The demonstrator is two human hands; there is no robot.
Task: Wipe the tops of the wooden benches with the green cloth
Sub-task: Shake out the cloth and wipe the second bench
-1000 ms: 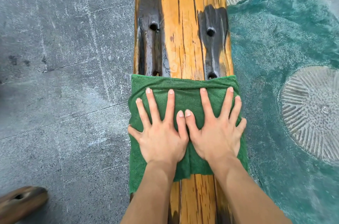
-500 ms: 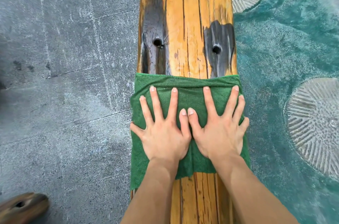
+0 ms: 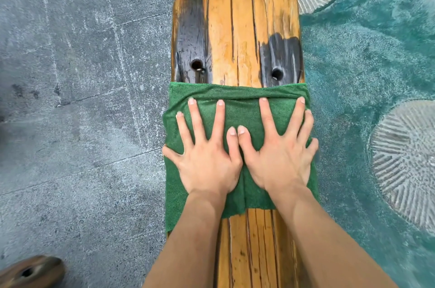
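On the bench point(image 3: 237, 35), the far end looks unwiped. The cloth point(image 3: 237, 108) spans its width; your left hand point(image 3: 207, 158) and right hand point(image 3: 280, 158) lie flat on it, fingers spread. Push evenly, right to the end.

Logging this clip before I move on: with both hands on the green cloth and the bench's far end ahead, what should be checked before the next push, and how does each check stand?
1. Both hands flat on the cloth: ok. The left hand and right hand press the green cloth with fingers spread.
2. Cloth covers the bench width: ok. It overhangs both long edges of the wooden bench.
3. Path to the far end is free: ok. There is only bare wood and two holes.
4. Cloth lies smooth: not ok. A ridge bunches by the fingertips.
5. Wood behind the cloth is clean: cannot tell.
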